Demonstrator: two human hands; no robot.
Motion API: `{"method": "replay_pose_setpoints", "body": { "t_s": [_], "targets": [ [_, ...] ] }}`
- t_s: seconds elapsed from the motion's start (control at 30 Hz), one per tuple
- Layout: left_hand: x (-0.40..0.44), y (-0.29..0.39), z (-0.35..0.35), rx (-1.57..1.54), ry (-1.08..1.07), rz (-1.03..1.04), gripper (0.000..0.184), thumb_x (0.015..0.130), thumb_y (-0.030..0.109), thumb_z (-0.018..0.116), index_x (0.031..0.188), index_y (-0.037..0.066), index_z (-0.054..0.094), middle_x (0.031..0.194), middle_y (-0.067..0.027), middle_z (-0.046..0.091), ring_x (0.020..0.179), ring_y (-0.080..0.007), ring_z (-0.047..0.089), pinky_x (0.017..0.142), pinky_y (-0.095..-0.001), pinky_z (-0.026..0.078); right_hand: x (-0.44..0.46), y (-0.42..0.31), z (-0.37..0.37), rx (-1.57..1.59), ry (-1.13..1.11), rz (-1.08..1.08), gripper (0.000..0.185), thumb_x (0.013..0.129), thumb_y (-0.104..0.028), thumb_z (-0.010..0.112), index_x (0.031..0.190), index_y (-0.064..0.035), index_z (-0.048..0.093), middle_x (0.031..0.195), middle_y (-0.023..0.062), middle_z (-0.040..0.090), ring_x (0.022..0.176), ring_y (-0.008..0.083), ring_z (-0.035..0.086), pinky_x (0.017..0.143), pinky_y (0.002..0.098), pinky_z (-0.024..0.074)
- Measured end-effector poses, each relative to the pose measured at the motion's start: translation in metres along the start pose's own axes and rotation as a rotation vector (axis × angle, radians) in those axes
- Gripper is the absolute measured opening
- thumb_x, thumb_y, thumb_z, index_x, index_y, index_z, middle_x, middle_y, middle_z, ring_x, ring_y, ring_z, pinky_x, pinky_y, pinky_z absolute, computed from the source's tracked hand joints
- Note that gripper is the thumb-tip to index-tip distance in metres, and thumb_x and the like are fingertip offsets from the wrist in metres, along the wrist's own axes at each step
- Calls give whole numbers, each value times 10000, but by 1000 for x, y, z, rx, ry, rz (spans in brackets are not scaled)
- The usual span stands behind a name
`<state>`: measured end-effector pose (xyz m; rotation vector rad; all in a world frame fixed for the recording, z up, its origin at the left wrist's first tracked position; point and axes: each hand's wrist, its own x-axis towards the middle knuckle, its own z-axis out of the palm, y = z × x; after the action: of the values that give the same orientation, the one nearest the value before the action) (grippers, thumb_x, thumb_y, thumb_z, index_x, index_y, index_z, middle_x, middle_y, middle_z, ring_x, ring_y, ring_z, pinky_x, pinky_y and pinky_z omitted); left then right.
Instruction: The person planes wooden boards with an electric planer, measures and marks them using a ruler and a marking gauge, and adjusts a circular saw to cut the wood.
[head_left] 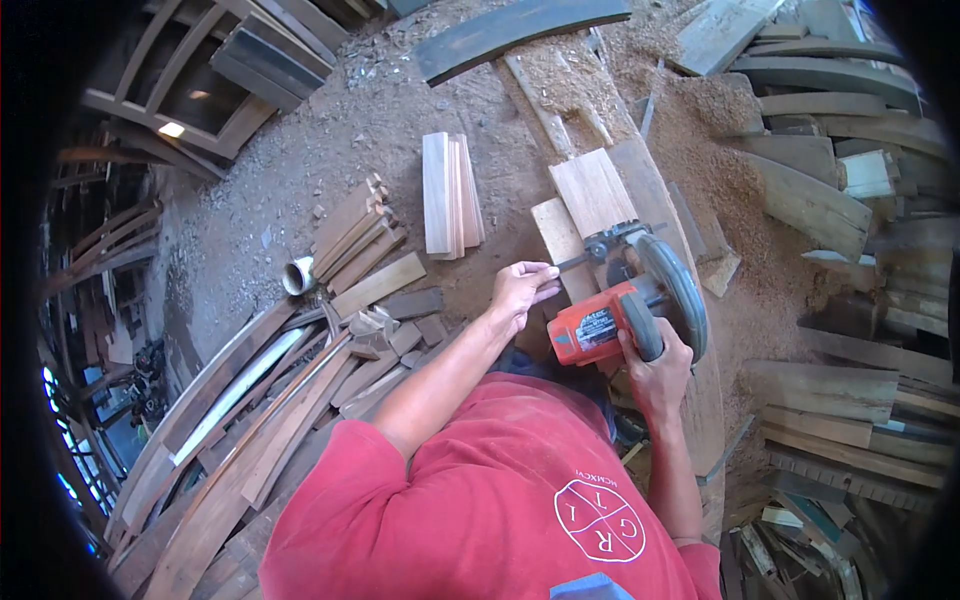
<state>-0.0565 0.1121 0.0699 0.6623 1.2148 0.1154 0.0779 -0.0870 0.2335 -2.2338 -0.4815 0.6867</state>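
Note:
My right hand [662,362] is wrapped around the rear handle of a red and black circular saw [598,325]. The saw's dark round guard [678,290] faces right, over a long plank. At the front of the saw, my left hand [525,292] pinches the end of a thin dark bar [574,263] that sticks out to the left from the saw's base. Under and ahead of the saw lie a pale board [592,188] and a narrower board [558,232]. The blade's lower part is hidden.
Stacked cut boards [437,195] stand on the dusty ground, with more wood pieces [355,225] and a white pipe end [297,276] to the left. A dark curved plank [520,35] lies ahead. Sawdust [735,190] and piled timber [815,200] fill the right.

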Motion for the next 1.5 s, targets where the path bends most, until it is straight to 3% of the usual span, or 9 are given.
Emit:
{"method": "replay_pose_setpoints", "body": {
  "t_s": [0.33, 0.6, 1.33, 1.4, 1.5],
  "targets": [
    [5, 12, 0, 12, 15, -6, 284, 953, 42, 788, 1177, -46, 637, 1142, -163, 714, 1062, -282, 739, 987, -441, 648, 8, -4, 4, 69, 20, -23, 256, 882, -219, 852, 1031, -39, 748, 853, 196, 764, 818, 352, 788, 728, 412, 587],
    [10, 19, -3, 0, 7, -5, 282, 953, 41, 786, 1172, -45, 631, 1151, -160, 712, 1074, -285, 734, 982, -442, 650, 16, -8, 8, 47, 36, -86, 251, 883, -246, 835, 1009, -50, 743, 840, 212, 746, 814, 410, 755, 716, 443, 584],
    [33, 41, -10, -3, 12, -12, 323, 961, 39, 775, 1220, -54, 605, 1161, -164, 709, 1095, -294, 726, 996, -447, 640, 42, -24, 20, 79, 32, -109, 250, 868, -228, 829, 1016, -45, 747, 838, 216, 750, 816, 407, 756, 728, 452, 589],
    [33, 43, -10, -9, 8, -4, 320, 962, 40, 774, 1217, -53, 604, 1157, -164, 709, 1090, -295, 728, 995, -447, 640, 44, -25, 19, 39, -1, -82, 247, 881, -193, 830, 1033, -14, 756, 877, 198, 775, 831, 331, 793, 760, 395, 596],
    [36, 46, -10, -22, 9, 1, 316, 963, 45, 774, 1211, -51, 603, 1153, -165, 710, 1084, -298, 730, 995, -447, 639, 48, -27, 21, 35, 1, -84, 254, 879, -193, 830, 1044, -15, 759, 888, 202, 776, 840, 333, 793, 768, 395, 596]
  ]
}}
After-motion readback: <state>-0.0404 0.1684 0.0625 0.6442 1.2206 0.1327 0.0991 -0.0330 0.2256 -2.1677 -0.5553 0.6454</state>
